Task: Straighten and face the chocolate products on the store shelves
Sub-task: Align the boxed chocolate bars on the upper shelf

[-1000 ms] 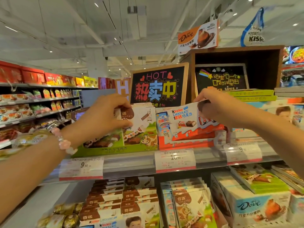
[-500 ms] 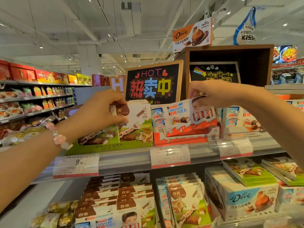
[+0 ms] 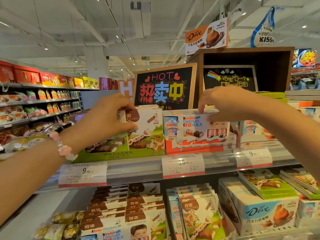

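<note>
Head view, upper shelf [image 3: 138, 172]: its front rail runs left to right across the middle, carrying three price tags; open air lies in front of it, and a chalkboard sign [image 3: 164, 87] stands close behind the boxes.
Lower shelf: beneath it, packed with stacked chocolate boxes and, at right, a Dove carton [image 3: 265, 212]; little free room between stacks.
Green display tray [image 3: 121, 154]: sits on the upper shelf at left, holding upright cow-print chocolate boxes [image 3: 149, 129] whose printed fronts face the near side.
Red display tray [image 3: 195, 148]: just beside the green tray on its right, touching or nearly so, holding Kinder chocolate boxes [image 3: 192, 125]; the front box stands with its long axis left to right, face toward the near side.
Left hand [image 3: 107, 118]: fingers curled round the top edge of a cow-print box at the left of the green tray, gripping it; a bead bracelet [image 3: 65, 149] is on the wrist.
Right hand [image 3: 223, 103]: fingers pinch the top right edge of the Kinder boxes, thumb on the front face.
</note>
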`<state>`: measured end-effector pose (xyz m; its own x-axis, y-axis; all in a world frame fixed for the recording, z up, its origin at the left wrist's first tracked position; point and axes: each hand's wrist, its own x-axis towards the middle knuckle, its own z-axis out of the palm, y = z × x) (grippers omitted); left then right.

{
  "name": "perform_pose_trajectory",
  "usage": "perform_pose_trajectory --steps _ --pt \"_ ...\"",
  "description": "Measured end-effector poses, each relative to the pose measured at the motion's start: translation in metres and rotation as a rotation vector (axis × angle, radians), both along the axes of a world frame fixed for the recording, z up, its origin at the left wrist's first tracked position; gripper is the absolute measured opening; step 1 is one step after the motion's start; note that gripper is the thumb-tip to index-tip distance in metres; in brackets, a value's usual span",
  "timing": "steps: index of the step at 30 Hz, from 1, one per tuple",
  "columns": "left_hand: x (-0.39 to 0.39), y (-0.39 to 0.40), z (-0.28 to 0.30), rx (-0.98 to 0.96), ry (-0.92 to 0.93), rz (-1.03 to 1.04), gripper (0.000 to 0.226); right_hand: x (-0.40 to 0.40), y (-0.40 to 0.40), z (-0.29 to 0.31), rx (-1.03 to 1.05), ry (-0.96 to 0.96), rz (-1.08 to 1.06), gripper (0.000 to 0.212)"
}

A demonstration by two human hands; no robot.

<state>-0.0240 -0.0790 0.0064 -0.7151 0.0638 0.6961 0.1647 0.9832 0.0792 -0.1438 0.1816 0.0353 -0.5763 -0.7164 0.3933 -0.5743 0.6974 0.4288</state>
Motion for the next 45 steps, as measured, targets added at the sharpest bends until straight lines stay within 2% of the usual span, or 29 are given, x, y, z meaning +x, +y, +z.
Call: perform_pose_trajectory --steps 3,6,9,13,16,23,28,33,38,42,45 --pt "0.002 -0.006 -0.003 -0.012 0.028 0.074 0.051 0.005 -0.016 0.002 -0.156 -0.237 0.173 0.050" --pt "0.005 -0.010 -0.008 -0.072 0.021 0.101 0.064 0.013 -0.047 0.000 -0.407 -0.448 0.480 0.038" --pt "0.005 -0.013 -0.011 -0.136 0.025 0.145 0.079 0.016 -0.084 0.002 -0.519 -0.495 0.616 0.028" --pt "0.009 -0.013 -0.014 -0.182 0.064 0.142 0.078 0.011 -0.113 0.015 -0.390 -0.624 0.551 0.024" --pt "0.014 -0.010 -0.015 -0.185 0.065 0.144 0.071 0.009 -0.125 0.025 -0.240 -0.574 0.497 0.019" --pt "0.019 -0.004 -0.011 -0.193 0.034 0.159 0.061 0.006 -0.139 0.040 -0.058 -0.579 0.339 0.015" --pt "0.018 -0.006 -0.013 -0.221 0.050 0.166 0.061 0.006 -0.147 0.049 0.067 -0.769 0.241 0.016" --pt "0.014 -0.011 -0.016 -0.214 0.096 0.147 0.063 0.006 -0.145 0.045 0.112 -0.667 0.315 0.020" --pt "0.010 -0.014 -0.017 -0.222 0.090 0.136 0.070 0.005 -0.130 0.038 -0.104 -0.533 0.401 0.035" --pt "0.009 -0.015 -0.013 -0.215 0.078 0.125 0.069 0.007 -0.115 0.038 -0.241 -0.405 0.465 0.024" --pt "0.010 -0.011 -0.009 0.026 0.099 -0.019 0.049 0.008 -0.106 0.039 -0.399 -0.360 0.492 0.021"
